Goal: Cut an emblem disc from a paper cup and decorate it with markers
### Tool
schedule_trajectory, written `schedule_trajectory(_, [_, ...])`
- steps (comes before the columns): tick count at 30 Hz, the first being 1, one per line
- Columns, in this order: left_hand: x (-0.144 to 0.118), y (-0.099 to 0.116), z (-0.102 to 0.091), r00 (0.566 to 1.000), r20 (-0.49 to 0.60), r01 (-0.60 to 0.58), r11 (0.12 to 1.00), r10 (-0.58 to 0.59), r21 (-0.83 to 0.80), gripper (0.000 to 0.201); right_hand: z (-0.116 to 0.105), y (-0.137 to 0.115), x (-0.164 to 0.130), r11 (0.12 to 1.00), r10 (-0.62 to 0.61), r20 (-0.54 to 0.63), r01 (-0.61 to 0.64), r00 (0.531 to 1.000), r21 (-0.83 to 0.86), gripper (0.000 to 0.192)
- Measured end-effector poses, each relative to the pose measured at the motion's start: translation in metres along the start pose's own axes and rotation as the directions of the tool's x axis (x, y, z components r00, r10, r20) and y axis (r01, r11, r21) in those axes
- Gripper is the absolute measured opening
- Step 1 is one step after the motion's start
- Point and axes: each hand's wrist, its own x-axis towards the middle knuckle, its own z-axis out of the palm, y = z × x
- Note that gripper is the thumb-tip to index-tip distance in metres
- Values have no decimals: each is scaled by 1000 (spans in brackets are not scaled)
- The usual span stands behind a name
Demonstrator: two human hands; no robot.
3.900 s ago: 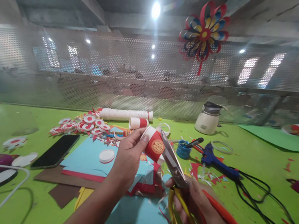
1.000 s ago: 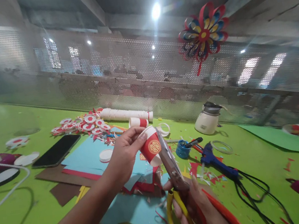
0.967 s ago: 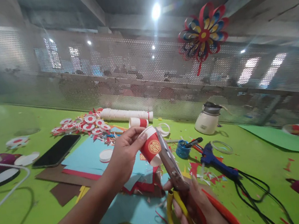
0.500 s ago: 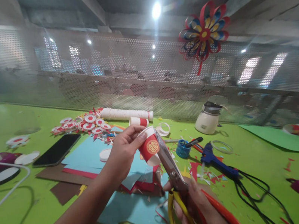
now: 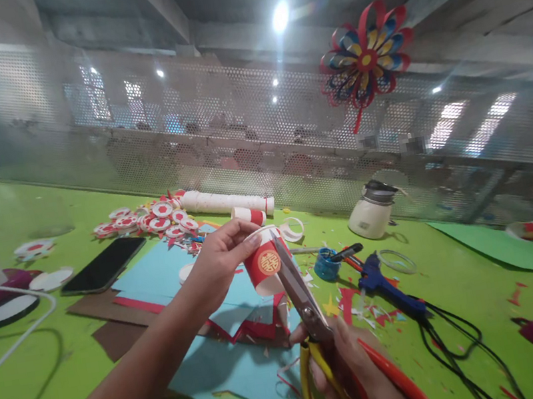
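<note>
Pinched at its rim by my left hand is a red and white paper cup with a round gold emblem, tilted in the air above the papers. My right hand is closed round the yellow and red handles of a pair of scissors. The scissor blades point up and lie along the cup's right side, their tips near its rim; whether they cut into the wall I cannot tell. Blue paper sheets lie below both hands, with red and brown sheets under them.
Behind the cup lie a stack of white cups and a pile of red and white cut rings. A phone is on the left. To the right are a blue glue gun with its cable, a blue pot and a white jar.
The cup has turned slightly, its emblem shifting left and more of its right side showing. The scissor tips have moved a little left across it, while the view has shifted slightly.
</note>
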Motion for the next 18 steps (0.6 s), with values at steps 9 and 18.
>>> schedule_trajectory(9, [1, 1, -3, 1000, 15, 5, 1000, -5, 16, 15, -4, 5, 4, 999, -34, 38, 35, 999, -19, 58])
schedule_trajectory(18, [4, 1, -9, 998, 39, 46, 998, -47, 32, 17, -3, 4, 3, 996, -22, 41, 26, 999, -91, 64])
